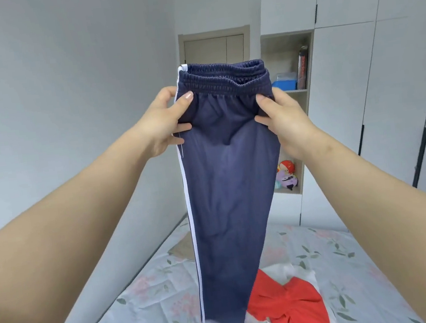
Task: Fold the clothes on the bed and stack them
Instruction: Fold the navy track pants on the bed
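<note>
Holding navy track pants (229, 172) up mid-frame, pinched under the waistband with left hand (166, 118) and right hand (284, 120). Next, probably: lower onto bed (143, 304), fold across.

navy trousers (224, 176) hanging upright, red garment (286, 305) crumpled on bed

One wide head-worn view, and it looks forward along the bed (147, 290) toward the far door (215, 48), wardrobe (355, 63) on the right. It sits close: the trousers (224, 173) hang right before the lens, filling mid-frame, bed low in view.
</note>
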The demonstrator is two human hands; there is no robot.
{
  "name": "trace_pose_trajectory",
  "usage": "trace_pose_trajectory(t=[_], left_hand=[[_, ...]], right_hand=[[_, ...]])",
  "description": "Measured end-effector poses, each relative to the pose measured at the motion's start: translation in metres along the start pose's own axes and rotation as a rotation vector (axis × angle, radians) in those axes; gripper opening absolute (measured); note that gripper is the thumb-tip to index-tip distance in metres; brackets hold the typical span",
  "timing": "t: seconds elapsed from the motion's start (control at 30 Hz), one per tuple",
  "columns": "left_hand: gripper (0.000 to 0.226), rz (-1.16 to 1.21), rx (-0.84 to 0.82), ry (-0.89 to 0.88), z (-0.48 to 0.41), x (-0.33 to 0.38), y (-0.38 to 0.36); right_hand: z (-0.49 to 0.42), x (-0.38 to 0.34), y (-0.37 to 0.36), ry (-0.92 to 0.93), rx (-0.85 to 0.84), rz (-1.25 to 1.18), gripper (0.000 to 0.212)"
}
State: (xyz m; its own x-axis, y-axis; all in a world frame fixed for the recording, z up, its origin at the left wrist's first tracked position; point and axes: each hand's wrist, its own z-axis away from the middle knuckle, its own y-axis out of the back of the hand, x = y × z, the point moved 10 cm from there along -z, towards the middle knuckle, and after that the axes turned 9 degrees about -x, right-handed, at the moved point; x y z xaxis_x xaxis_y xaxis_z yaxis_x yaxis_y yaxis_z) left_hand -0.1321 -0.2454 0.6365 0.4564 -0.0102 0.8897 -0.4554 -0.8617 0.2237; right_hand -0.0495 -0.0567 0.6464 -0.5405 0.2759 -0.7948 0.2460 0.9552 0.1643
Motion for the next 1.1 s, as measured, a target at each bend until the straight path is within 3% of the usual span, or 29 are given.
trace_pose_trajectory(t=[0.23,0.4,0.63,0.77,0.9,1.1], left_hand=[[0.008,-0.012,0.001,0.091,0.074,-0.036,-0.017],[0.016,-0.015,-0.038,0.278,0.136,-0.092,-0.038],[0.029,0.062,-0.168,0.660,0.214,-0.186,-0.089],[0.042,0.116,-0.205,0.826,0.245,-0.233,-0.113],[0.033,0.146,-0.259,0.956,0.267,-0.279,-0.129],[0.030,0.208,-0.290,1.115,0.288,-0.358,-0.137]], right_hand=[[0.082,0.021,-0.018,-0.115,-0.093,-0.071,0.017],[0.155,0.079,-0.026,-0.434,-0.202,-0.037,0.011],[0.254,0.169,-0.030,-0.860,-0.367,-0.064,0.020],[0.301,0.210,-0.031,-1.042,-0.424,-0.109,0.017],[0.333,0.249,-0.036,-1.158,-0.455,-0.161,0.016],[0.368,0.319,-0.055,-1.341,-0.432,-0.165,0.045]])
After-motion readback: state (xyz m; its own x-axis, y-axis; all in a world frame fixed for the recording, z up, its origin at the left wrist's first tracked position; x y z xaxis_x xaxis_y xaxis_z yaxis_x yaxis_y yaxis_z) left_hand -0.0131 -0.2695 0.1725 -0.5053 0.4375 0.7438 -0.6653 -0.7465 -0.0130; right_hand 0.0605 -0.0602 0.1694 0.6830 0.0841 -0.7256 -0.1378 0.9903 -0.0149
